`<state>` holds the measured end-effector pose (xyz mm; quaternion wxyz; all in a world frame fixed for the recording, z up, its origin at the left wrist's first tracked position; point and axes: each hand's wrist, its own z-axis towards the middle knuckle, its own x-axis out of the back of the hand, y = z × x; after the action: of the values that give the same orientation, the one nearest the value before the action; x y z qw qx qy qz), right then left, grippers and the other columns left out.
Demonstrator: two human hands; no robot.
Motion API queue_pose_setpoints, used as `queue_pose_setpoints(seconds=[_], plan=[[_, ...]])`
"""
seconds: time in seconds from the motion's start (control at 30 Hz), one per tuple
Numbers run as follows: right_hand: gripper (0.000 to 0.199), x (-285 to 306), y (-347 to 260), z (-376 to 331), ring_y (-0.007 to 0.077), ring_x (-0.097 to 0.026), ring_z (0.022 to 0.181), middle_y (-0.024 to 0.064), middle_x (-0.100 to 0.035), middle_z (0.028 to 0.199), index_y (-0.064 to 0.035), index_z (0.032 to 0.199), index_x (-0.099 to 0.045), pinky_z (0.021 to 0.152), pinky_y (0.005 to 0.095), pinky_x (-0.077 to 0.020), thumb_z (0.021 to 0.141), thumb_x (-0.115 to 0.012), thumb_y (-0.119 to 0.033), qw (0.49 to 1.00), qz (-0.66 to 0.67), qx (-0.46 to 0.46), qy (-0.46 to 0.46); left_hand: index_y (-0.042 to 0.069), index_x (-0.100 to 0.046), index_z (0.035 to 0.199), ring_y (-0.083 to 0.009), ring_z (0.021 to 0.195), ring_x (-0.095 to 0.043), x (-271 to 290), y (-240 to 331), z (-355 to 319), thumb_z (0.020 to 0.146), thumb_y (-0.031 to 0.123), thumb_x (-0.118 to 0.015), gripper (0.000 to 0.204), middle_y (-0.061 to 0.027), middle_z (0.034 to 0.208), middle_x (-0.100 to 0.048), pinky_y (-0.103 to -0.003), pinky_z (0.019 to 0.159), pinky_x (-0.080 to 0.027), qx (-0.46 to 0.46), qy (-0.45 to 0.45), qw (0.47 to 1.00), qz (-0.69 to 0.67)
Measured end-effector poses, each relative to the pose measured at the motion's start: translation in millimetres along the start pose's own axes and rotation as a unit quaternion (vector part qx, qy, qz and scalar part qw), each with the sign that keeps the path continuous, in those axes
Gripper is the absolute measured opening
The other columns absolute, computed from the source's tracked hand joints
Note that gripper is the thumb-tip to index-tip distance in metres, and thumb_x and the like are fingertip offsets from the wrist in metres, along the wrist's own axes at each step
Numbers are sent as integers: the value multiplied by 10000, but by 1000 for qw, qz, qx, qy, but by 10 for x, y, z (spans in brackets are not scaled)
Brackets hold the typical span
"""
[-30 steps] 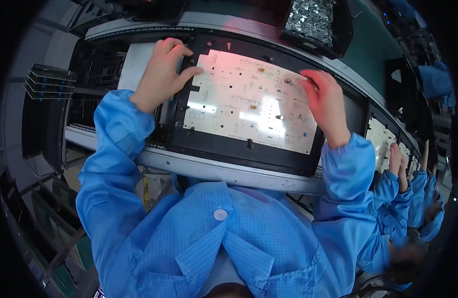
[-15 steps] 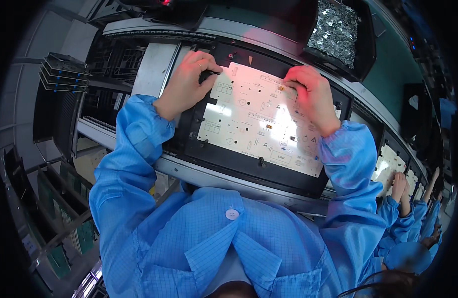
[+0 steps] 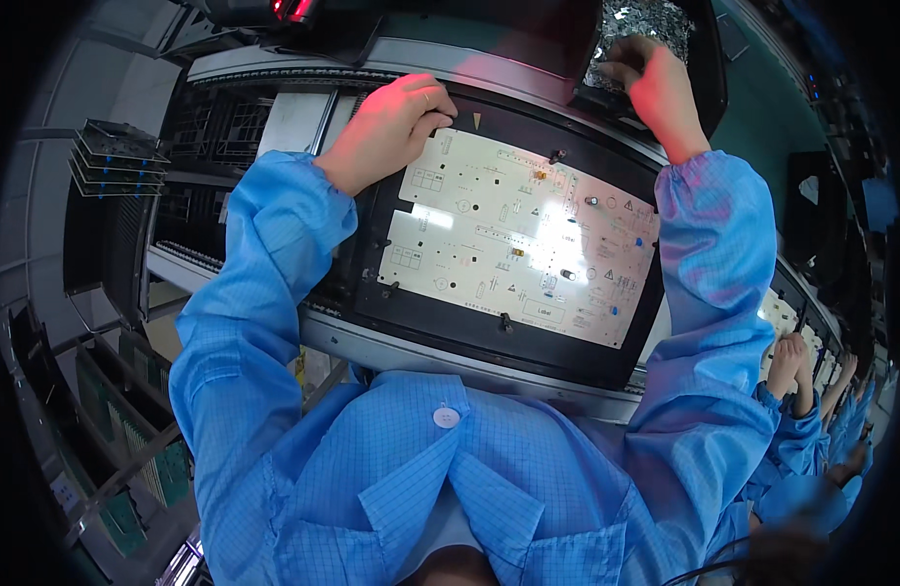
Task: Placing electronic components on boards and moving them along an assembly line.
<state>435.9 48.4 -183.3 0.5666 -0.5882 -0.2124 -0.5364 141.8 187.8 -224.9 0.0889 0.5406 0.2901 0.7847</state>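
Observation:
A white circuit board [image 3: 440, 264] with printed symbols and a few small mounted parts lies in a black carrier frame [image 3: 450, 327]. My left hand [image 3: 396, 127] is at the frame's upper left corner, fingers curled and fingertips pressed down beside the board's edge. Whatever is under those fingertips is hidden. Farther off to the right, my right hand [image 3: 657, 88] reaches into a black bin [image 3: 709, 73] of small shiny silver pieces [image 3: 655, 21]. Its thumb and fingers are bent together at the pieces; any piece between them is too small to make out.
Black clips [image 3: 506, 321] stand along the frame's rim. The frame rests on a conveyor with metal rails [image 3: 420, 361]. A rack of stacked boards [image 3: 118, 161] is at the left. Other people's hands [image 3: 787, 361] work along the line at the right.
My right hand has left the board's upper edge and moved up and right into the bin. My left hand has slid slightly up and right along the frame's corner.

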Motion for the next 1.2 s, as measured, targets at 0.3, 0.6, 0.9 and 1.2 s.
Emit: queue_pose_setpoints(seconds=[0.3,0.6,0.9,1.2], plan=[[159,-64,41,-11,227,-703,784,142,-727,865,0,970,-714,725,321,-528,854,-694,-106,999,38,36,15,39,-643,1199,-303,1161,-570,179,190,-225,874,-9,-631,329,-129,1218,-601,-363,1005,-463,-48,4,999,8],[152,14,58,-123,288,-677,638,191,-699,768,-14,899,-736,604,349,-510,766,-680,32,991,63,5,118,43,-569,1297,-360,1216,-513,278,635,-1043,903,53,-625,397,-165,1272,-579,-401,1031,-419,156,26,987,6],[45,39,-530,-1510,65,-569,683,23,-671,811,11,911,-683,621,208,-473,889,-647,26,933,300,-163,-112,-21,-450,1392,-185,935,-607,92,661,-1443,985,94,-562,438,-146,1097,-616,-260,822,-484,353,11,916,-189],[111,77,-281,-1813,96,-643,770,109,-726,960,36,1023,-664,637,207,-497,920,-630,13,838,483,-245,-74,-1,-440,1402,-95,905,-572,119,503,-1448,975,68,-557,448,-55,1040,-600,-212,779,-459,400,28,866,-298]])
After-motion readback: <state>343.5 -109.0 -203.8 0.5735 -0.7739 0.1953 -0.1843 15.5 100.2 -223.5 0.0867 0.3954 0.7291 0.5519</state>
